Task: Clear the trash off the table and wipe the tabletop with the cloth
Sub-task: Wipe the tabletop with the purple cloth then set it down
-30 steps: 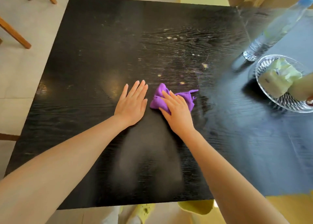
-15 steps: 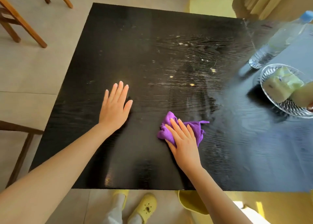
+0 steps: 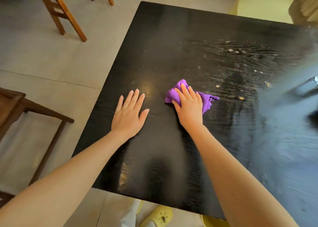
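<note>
Pale floor tiles and wooden chairs (image 3: 67,18) frame the black tabletop (image 3: 172,42) I'm working on. Roughly mid-tabletop, a little toward its left edge, the purple cloth (image 3: 205,99) lies bunched under my right hand (image 3: 189,109), palm flat, fingers pressing it down rather than pinching. My left hand (image 3: 130,114) rests spread and empty just beside it, bracing nearer the left edge. Crumbs (image 3: 241,98) and pale smears dot the surface beyond the cloth toward the far right corner. I judge wiping is mid-way: I'd keep the palm flat, overlap strokes, and gather crumbs toward one edge rather than scattering them.
</note>
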`<state>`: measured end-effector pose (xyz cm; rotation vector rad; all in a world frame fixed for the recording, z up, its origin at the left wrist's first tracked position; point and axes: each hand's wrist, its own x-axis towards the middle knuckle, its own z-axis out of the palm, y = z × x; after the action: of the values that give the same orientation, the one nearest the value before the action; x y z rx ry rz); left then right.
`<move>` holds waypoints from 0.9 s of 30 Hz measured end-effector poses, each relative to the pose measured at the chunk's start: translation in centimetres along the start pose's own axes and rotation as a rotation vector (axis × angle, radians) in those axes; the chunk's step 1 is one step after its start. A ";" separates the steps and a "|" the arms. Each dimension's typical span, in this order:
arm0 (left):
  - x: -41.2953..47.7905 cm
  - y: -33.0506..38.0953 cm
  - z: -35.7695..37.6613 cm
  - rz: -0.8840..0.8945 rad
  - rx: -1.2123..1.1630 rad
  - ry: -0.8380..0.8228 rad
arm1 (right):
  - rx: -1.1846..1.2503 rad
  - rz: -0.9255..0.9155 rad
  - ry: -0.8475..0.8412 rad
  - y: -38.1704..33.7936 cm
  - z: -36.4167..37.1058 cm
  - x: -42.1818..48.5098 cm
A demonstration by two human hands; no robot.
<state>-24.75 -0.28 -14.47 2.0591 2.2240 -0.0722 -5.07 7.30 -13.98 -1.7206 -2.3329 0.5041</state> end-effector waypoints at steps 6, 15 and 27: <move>0.1 0.0 0.2 -0.002 0.004 0.004 | -0.085 -0.015 -0.054 -3.3 1.0 6.9; 0.1 -0.2 0.0 0.026 -0.045 -0.011 | 0.043 -0.163 0.004 -1.9 0.7 0.2; -1.6 4.6 -4.7 0.013 -0.504 -0.159 | 0.309 0.111 -0.217 -2.5 -2.8 -13.7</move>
<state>-20.28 -0.96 -9.43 1.7263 1.8890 0.2860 -2.13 -5.99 -9.89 -1.7234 -2.1565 1.0580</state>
